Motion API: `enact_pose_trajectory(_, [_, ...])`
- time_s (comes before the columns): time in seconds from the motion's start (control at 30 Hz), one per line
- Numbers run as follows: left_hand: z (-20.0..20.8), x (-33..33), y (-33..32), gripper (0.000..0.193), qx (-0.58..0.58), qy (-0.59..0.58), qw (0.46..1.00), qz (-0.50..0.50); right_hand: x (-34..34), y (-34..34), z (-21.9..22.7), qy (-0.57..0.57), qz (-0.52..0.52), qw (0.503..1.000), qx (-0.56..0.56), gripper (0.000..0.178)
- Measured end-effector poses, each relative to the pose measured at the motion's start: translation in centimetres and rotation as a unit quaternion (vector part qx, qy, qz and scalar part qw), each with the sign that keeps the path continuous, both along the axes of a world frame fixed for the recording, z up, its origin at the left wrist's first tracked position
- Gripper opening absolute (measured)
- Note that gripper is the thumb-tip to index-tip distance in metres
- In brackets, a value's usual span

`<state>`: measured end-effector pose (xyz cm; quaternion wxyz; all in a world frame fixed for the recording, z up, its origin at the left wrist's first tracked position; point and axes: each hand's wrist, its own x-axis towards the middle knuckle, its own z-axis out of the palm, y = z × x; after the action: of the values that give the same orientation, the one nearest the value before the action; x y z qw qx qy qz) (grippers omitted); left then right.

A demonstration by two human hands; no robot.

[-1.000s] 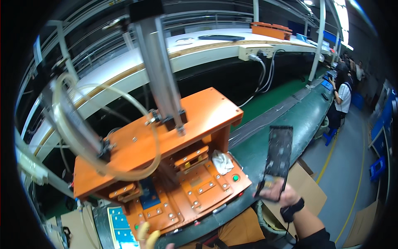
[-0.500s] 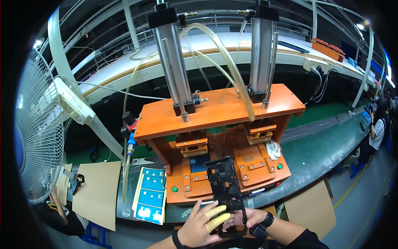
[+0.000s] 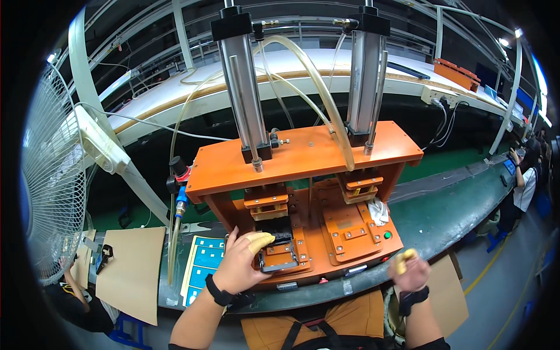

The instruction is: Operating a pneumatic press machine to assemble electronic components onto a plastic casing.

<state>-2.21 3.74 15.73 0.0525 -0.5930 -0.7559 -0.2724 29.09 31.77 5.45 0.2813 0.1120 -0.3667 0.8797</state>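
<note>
A two-station orange press stands in front of me. The black plastic frame lies in its left station, its far part under the left press head. My left hand is closed on the frame's left side, with yellow finger cots on some fingers. My right hand is off the press at the front right; it is smeared by motion, its fingers look curled, and no object shows in it. The right station holds no frame. A green button sits at the press's right front corner.
Blue sheets lie left of the press, beside brown cardboard. A fan stands at far left. A white cloth rests by the right station. Co-workers are at the far left and far right.
The black frame has gone from both hands in front of the press into the left station. My left hand moved with it; my right hand let go and moved right.
</note>
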Motion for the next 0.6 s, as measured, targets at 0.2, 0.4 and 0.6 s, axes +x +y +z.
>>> enact_pose_trajectory(0.2, [1.3,-0.7,1.1,0.066,-0.075,0.012,0.997,-0.008,2.7,8.9,-6.9,-0.161,-0.158,0.961,-0.158,0.030])
enact_pose_trajectory(0.4, [1.6,-1.2,1.0,0.068,-0.127,0.019,0.991,-0.048,-0.4,10.7,-6.8,-0.314,-0.202,0.926,-0.060,0.033])
enact_pose_trajectory(0.6, [-0.5,0.3,-0.6,0.079,-0.017,-0.076,0.996,-0.053,-1.5,9.5,-6.5,-0.315,-0.190,0.929,0.051,0.048])
